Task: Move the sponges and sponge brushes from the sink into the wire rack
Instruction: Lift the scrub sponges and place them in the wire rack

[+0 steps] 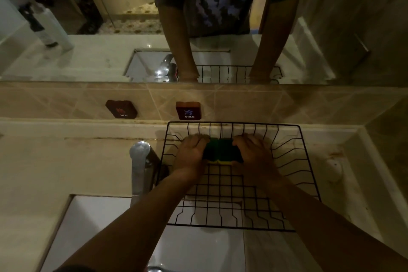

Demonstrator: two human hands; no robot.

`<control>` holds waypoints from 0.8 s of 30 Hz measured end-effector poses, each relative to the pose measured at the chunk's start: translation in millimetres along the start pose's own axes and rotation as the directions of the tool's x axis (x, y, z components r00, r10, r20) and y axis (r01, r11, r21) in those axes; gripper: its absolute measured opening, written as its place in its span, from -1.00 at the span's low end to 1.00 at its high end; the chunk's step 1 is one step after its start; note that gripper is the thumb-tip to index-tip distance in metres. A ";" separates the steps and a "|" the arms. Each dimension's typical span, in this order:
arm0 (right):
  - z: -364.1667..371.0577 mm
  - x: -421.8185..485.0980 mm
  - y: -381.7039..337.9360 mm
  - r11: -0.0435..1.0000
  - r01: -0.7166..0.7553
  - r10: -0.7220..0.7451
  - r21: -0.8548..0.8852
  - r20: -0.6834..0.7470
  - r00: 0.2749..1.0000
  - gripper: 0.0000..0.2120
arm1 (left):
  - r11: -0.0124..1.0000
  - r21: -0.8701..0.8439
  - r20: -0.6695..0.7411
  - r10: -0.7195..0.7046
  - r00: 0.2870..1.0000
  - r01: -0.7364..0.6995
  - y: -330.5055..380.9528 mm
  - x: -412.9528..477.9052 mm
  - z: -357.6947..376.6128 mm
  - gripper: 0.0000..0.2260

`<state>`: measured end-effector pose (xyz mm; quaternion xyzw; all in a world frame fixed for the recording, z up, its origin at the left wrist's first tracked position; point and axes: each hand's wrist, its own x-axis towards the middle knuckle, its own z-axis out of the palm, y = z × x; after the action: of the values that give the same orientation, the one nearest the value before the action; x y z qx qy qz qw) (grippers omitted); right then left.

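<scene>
Two green-topped yellow sponges sit side by side at the far end of the black wire rack (287, 183). My left hand (191, 154) grips the left sponge (213, 151). The right sponge (229, 151) is held by my right hand (254, 152). Both sponges rest against or just above the rack's floor; I cannot tell which. The white sink (106, 234) lies lower left, and no sponge or brush shows in its visible part.
A chrome faucet (140, 168) stands just left of the rack. HOT (121, 109) and COLD (188, 110) plaques are on the tiled backsplash. A mirror above reflects the arms, rack and bottles. A small white object (334, 169) lies on the counter to the right.
</scene>
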<state>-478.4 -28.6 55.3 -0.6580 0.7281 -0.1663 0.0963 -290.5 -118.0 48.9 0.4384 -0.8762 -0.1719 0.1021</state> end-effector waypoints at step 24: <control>16.8 0.3 1.8 1.000 0.026 -0.026 0.006 -0.024 0.999 -0.54 | 0.997 -0.074 0.081 -0.020 0.997 0.026 -2.7 0.8 1.0 -0.52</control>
<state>-474.1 -30.7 39.1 -0.6650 0.7201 -0.1778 0.0874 -289.3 -120.0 46.9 0.4369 -0.8676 -0.2233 0.0811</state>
